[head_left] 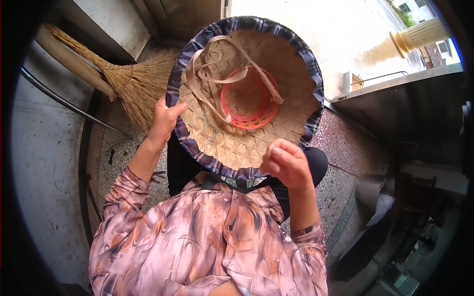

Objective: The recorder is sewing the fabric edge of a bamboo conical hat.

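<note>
Before me, tilted over my lap, is a round woven bamboo hat (207, 138) with its hollow inside facing me. Dark plaid cloth (319, 66) binds its rim. A red plastic ring-shaped basket piece (251, 122) sits in the crown, and a pale cloth strap (239, 75) lies in loose loops across it. My left hand (165, 118) grips the rim at the left, thumb on the inner side. Over the lower right rim, my right hand (290, 165) is curled with fingertips pressed together. Whatever those fingers hold, if anything, is too small to make out.
A straw broom (133, 81) leans at the left, beside a thin metal tube (74, 106). Speckled floor (340, 197) lies around my knees. On the right stand a dark panel (395, 113) and a metal bucket (369, 190). Bright outdoor ground with a column (419, 38) shows beyond.
</note>
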A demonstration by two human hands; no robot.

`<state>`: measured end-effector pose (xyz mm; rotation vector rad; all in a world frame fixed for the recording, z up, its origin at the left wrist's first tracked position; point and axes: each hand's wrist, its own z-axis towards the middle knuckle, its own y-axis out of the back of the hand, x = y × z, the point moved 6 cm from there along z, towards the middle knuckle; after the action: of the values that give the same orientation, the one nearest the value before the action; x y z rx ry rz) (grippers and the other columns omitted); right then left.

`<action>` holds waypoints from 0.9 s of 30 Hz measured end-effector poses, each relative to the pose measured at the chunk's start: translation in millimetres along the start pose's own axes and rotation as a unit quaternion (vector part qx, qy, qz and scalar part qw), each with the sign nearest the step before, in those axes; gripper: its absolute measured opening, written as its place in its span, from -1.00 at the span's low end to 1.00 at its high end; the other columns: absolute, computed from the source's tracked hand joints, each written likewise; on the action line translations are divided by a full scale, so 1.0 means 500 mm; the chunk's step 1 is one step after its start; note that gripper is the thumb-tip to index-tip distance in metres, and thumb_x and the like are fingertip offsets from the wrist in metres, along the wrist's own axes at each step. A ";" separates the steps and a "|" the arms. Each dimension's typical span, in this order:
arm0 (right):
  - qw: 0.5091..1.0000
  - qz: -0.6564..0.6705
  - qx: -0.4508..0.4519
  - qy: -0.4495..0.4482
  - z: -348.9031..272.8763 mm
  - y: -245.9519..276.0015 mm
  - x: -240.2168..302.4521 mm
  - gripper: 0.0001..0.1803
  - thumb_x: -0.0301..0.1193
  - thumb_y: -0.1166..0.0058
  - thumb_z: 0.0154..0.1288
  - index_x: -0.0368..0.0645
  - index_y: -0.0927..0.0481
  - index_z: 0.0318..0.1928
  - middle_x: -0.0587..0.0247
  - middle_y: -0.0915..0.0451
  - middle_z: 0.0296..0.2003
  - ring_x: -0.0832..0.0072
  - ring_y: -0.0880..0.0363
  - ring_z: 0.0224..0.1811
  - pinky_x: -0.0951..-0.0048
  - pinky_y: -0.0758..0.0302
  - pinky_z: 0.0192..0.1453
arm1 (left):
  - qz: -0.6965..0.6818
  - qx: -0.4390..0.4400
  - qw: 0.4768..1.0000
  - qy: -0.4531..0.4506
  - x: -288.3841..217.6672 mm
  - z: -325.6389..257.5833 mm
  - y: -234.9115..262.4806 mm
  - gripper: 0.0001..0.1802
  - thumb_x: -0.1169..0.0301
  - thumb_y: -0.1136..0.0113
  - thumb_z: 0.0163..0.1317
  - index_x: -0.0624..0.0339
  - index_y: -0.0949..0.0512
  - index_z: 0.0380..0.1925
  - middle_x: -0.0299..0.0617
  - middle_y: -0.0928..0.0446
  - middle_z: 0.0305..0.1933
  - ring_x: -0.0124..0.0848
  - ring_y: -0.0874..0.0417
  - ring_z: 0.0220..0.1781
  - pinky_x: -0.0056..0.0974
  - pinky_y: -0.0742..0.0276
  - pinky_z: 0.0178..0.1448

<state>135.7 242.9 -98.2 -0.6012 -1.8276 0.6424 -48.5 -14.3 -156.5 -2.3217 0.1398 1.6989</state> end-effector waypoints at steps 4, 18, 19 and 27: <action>0.979 -0.031 -0.079 0.186 -0.061 -0.014 0.187 -0.77 -0.39 0.12 0.55 -0.32 -0.52 -0.11 0.36 -0.37 -0.60 0.55 -0.34 -0.60 0.43 -0.43 -0.41 | -0.017 -0.004 1.000 0.011 -0.010 0.009 0.002 -0.70 0.61 -0.19 0.18 0.32 -0.56 -0.05 -0.22 -0.64 -0.12 -0.47 -0.63 -0.13 -0.33 -0.54 0.06; 0.901 -0.125 -0.140 0.391 -0.356 0.041 0.415 -0.68 -0.39 0.27 0.61 -0.35 -0.45 0.13 0.38 -0.31 -0.55 0.68 -0.13 -0.64 0.60 -0.23 -0.60 | -0.018 -0.005 0.999 0.029 -0.021 0.006 0.000 -0.62 0.56 -0.20 0.21 0.36 -0.49 0.06 -0.13 -0.63 -0.05 -0.41 -0.67 -0.11 -0.30 -0.60 0.03; 0.882 -0.188 -0.179 0.392 -0.371 0.037 0.413 -0.66 -0.40 0.25 0.60 -0.36 -0.44 0.17 0.40 -0.29 -0.55 0.70 -0.12 -0.64 0.61 -0.21 -0.61 | -0.020 -0.008 1.000 0.021 -0.020 0.006 0.002 -0.62 0.56 -0.20 0.22 0.36 -0.49 0.06 -0.15 -0.63 -0.08 -0.40 -0.67 -0.11 -0.30 -0.60 0.04; 0.804 -0.494 -0.214 0.255 -0.186 -0.062 0.164 -0.80 -0.65 -0.05 0.33 -0.32 -0.54 -0.04 0.29 -0.46 -0.54 0.55 -0.45 -0.61 0.53 -0.37 -0.51 | -0.058 0.023 0.996 0.061 0.012 0.013 0.014 -0.63 0.58 -0.18 0.23 0.35 -0.49 0.06 -0.13 -0.63 -0.01 -0.39 -0.65 -0.02 -0.27 -0.55 0.15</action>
<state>194.4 288.6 5.6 -0.0141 -1.4760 -0.6080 -54.0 -19.0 -165.2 -2.3520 0.0646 1.4839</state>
